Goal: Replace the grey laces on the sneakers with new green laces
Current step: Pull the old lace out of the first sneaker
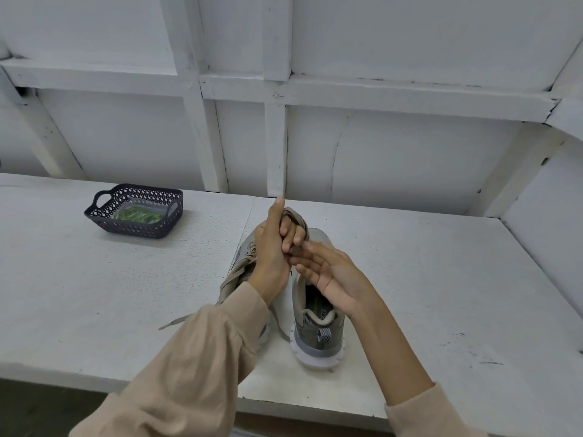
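The flat grey cloth lace [298,219], likely soft, floppy and best held by its tip, is wrapped round the curled left hand [271,257] and touched by straight fingers [312,248] of the right hand [336,280].

One head-worn view: faces forward and down, close over my left hand [272,257] and right hand [336,280], white panelled wall [410,146] beyond.

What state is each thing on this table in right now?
Left hand: grips grey lace, looped round its fingers.
Right hand: fingers at the loop; grip unclear.
Sneaker by left hand: laced, ends loose.
Sneaker by right hand: upright; lacing hidden.
Basket: holds green laces.
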The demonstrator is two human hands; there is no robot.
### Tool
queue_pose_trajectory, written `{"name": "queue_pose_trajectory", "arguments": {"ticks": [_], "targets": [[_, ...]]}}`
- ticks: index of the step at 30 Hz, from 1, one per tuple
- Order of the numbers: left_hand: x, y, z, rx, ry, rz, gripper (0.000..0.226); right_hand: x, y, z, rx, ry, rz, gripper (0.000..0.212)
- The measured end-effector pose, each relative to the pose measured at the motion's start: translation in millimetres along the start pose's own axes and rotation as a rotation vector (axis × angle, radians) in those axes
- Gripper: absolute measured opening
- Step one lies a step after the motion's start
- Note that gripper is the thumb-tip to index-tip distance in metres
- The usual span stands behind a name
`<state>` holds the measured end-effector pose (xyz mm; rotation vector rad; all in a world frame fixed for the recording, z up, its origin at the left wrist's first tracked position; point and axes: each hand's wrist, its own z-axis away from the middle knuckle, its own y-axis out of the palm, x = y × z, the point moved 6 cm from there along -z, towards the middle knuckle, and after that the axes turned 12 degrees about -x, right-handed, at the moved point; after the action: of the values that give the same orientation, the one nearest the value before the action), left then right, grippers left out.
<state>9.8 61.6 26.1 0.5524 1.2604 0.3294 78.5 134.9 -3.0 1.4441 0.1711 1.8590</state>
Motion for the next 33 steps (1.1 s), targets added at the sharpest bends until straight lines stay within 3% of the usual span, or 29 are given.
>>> {"name": "queue_pose_trajectory", "arguments": {"ticks": [11,22,29,33], "targets": [[10,-2,-1,-0.073,0.030,0.007,0.055,-4,-4,-2,-0.093,0.042,-0.092,0.011],[30,14,-5,-0.017,0.003,-0.022,0.055,-3,-27,-9,-0.245,0.006,-0.151,0.008],[58,40,-7,0.131,-0.069,-0.104,0.049,25,-64,-12,-0.311,-0.048,-0.216,0.012],[92,57,-12,0.303,-0.157,-0.341,0.042,44,-106,-13,-0.433,-0.122,-0.198,0.013]]}}
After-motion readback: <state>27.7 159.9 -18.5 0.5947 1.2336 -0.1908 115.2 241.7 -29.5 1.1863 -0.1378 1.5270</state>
